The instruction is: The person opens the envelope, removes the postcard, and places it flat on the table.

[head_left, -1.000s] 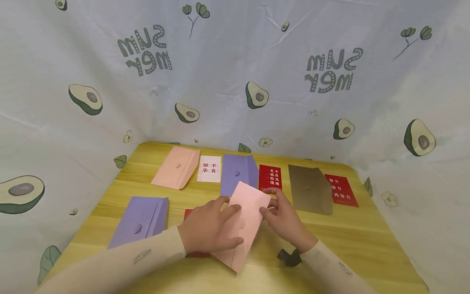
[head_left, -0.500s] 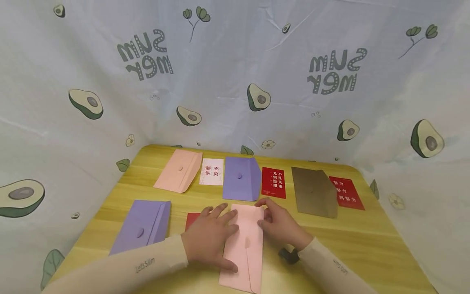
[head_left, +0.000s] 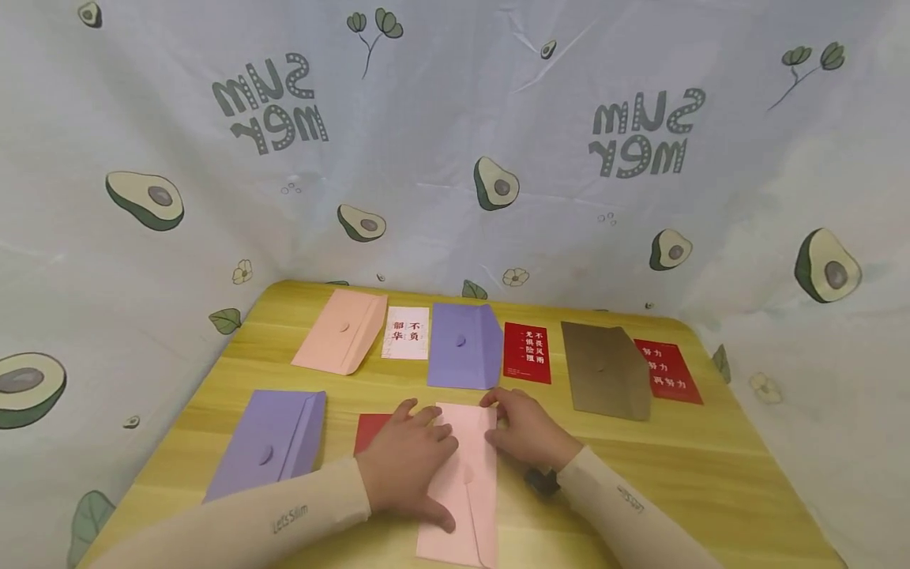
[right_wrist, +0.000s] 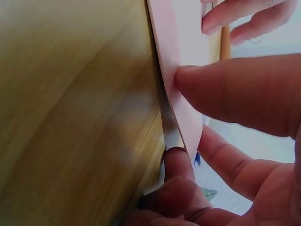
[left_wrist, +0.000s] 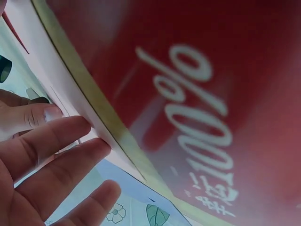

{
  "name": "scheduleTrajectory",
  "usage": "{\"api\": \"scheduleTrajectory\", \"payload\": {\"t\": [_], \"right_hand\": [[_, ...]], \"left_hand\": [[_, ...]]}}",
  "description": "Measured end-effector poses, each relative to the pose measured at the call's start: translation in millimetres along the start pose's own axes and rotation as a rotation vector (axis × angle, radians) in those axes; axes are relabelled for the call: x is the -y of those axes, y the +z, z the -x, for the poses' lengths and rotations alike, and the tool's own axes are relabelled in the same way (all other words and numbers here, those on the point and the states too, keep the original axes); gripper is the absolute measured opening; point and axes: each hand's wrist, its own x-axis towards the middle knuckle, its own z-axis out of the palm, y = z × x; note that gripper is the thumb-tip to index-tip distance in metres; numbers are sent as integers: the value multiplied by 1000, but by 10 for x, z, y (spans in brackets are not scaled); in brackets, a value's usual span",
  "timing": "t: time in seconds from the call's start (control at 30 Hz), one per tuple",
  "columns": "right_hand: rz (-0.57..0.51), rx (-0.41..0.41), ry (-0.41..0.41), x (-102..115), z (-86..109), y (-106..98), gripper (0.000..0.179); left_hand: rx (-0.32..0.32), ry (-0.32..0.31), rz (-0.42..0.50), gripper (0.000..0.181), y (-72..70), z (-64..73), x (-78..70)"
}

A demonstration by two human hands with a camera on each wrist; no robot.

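Observation:
A pink envelope (head_left: 465,490) lies lengthwise at the front middle of the table, its pointed flap toward the near edge. My right hand (head_left: 529,431) pinches its far right corner; in the right wrist view the thumb (right_wrist: 225,92) presses on top while a fingertip (right_wrist: 178,162) is beneath the edge. My left hand (head_left: 405,466) spreads over the envelope's left side, with fingertips (left_wrist: 96,146) touching the paper in the left wrist view. A red card (head_left: 371,431) with white "100%" lettering lies left of the envelope, mostly hidden by that hand.
Along the back lie another pink envelope (head_left: 337,332), a white card (head_left: 406,333), a purple envelope (head_left: 458,348), a red card (head_left: 527,353), a brown envelope (head_left: 604,371) and another red card (head_left: 670,371). A second purple envelope (head_left: 263,438) sits at left. A patterned curtain (head_left: 426,118) surrounds the table (head_left: 697,482).
The pink envelope has come down from a tilted, raised position to lie straight in front. Both hands moved with it; the left fingers have spread along its left side.

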Motion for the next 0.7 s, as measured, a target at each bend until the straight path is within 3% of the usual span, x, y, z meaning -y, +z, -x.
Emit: {"api": "scheduleTrajectory", "payload": {"t": [0.37, 0.7], "right_hand": [[0, -25, 37, -32, 81, 19, 35], [35, -84, -35, -38, 125, 88, 40]], "left_hand": [[29, 33, 18, 84, -91, -58, -69], [50, 37, 7, 85, -98, -89, -47]]}}
